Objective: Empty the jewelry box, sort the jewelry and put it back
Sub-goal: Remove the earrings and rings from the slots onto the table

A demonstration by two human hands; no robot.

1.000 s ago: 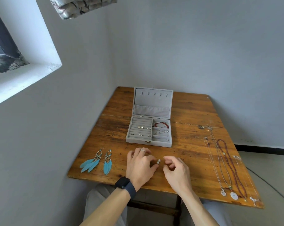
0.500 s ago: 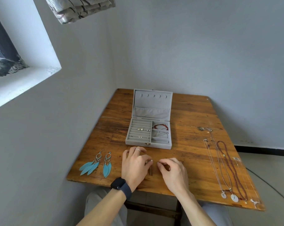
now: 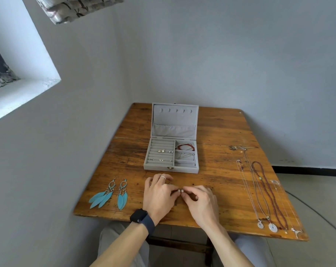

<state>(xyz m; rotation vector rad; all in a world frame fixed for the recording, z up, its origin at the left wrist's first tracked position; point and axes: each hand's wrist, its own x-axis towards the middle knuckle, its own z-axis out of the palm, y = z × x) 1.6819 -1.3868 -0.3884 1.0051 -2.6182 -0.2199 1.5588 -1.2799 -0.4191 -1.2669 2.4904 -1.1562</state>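
An open grey jewelry box [image 3: 171, 168] stands mid-table, with small earrings in its ring rolls and a red bracelet [image 3: 185, 146] in its right compartment. In front of it my left hand [image 3: 158, 196] and my right hand [image 3: 201, 202] meet above the wooden table [image 3: 217, 135]. Each pinches one of two small pearl stud earrings [image 3: 180, 191], which sit side by side between my fingertips. Two blue feather earrings [image 3: 110, 195] lie to the left. Several necklaces [image 3: 263, 193] lie stretched out along the right side.
A grey wall runs close along the table's left edge, and a window recess [image 3: 24, 78] is set in it up left. The table's front edge is just above my knees. A dark cable [image 3: 317, 211] lies on the floor to the right.
My hands dropped towards the tabletop, closing over the pearl studs, and now the two studs show again, held together between my fingertips. The view tilted slightly.
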